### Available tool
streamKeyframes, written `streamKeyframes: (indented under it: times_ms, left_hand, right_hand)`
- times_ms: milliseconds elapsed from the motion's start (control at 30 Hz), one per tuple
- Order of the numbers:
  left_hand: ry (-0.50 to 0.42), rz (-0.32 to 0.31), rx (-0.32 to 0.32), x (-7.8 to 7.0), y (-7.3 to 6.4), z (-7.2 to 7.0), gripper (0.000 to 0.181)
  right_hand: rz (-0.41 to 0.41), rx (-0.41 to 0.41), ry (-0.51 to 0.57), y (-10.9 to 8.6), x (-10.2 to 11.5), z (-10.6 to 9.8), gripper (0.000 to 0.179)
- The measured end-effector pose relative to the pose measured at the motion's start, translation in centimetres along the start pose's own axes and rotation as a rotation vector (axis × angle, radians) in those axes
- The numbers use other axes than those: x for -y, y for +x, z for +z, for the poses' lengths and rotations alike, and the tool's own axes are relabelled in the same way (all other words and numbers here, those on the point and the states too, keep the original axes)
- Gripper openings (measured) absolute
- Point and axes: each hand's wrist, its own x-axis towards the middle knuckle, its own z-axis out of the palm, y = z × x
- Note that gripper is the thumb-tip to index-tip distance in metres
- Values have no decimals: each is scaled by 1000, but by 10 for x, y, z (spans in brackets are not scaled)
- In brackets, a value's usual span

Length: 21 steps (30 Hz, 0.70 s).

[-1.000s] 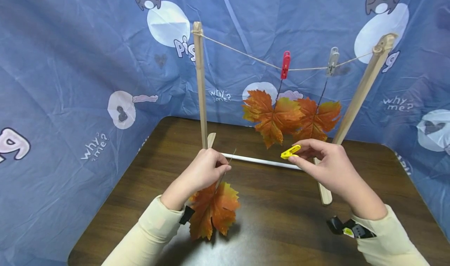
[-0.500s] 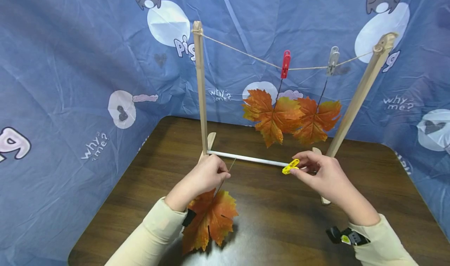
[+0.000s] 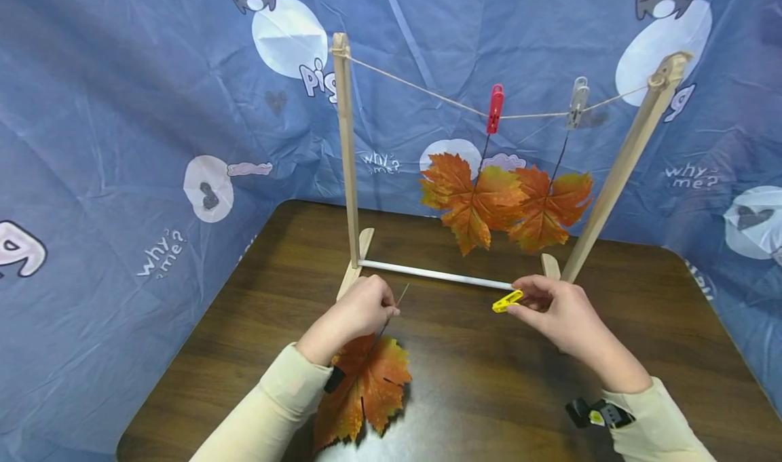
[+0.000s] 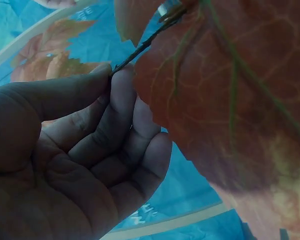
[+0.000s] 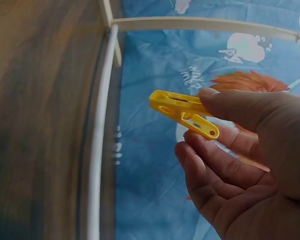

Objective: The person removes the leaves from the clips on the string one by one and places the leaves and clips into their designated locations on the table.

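My left hand (image 3: 363, 309) pinches the thin dark stem (image 4: 149, 42) of an orange maple leaf (image 3: 373, 384) between thumb and forefinger. The leaf hangs below that hand, low over the table, and in the left wrist view it fills the right side. My right hand (image 3: 565, 313) holds a yellow clothespin (image 5: 182, 109) by its handle end, with its nose pointing left, away from the fingers. Two more maple leaves hang by their stems from a string (image 3: 415, 90): one under a red clothespin (image 3: 495, 109), the other under a grey clothespin (image 3: 577, 102).
The string sags between two wooden posts (image 3: 346, 150) on flat wooden feet. A white rod (image 3: 434, 274) joins the posts low down, just behind my hands. Beneath is a brown wooden table (image 3: 464, 380), and a blue printed cloth (image 3: 153, 95) surrounds it.
Both hands have come lower and nearer to me, the left with its leaf, the right with the yellow clothespin. The hanging leaves and the frame stay in place.
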Motion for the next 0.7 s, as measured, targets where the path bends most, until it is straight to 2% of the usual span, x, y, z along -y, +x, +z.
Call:
streamKeyframes:
  times_ms: [200, 467, 700]
  left_hand:
    - [-13, -46, 32, 4, 3, 8, 26]
    - [34, -62, 30, 9, 7, 20, 24]
    - [32, -92, 47, 14, 11, 30, 18]
  right_hand:
    - [-5, -4, 4, -2, -14, 9, 31]
    - [81, 94, 16, -5, -25, 16, 24]
    - [84, 105, -17, -6, -34, 20, 24]
